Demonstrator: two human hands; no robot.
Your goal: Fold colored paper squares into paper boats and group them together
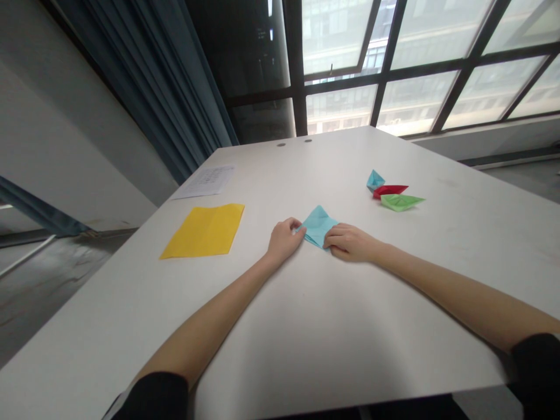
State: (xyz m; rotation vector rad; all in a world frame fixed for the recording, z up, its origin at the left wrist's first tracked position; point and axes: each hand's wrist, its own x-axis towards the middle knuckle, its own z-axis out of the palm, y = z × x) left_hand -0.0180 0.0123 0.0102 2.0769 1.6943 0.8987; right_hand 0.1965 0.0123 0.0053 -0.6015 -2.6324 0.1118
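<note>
A light blue folded paper (pixel 318 224) lies on the white table between my two hands, one corner pointing away from me. Layers show along its near edge. My left hand (pixel 286 238) pinches its left corner between thumb and fingers. At the right side, my right hand (pixel 347 241) has its fingers closed on the paper's edge, and its thumb is partly hidden.
Three folded paper boats, a blue one (pixel 375 180), a red one (pixel 389 191) and a green one (pixel 400 202), sit together at the right. A yellow paper sheet (pixel 205 231) and a printed sheet (pixel 205 182) lie to the left on the white table (pixel 280 326).
</note>
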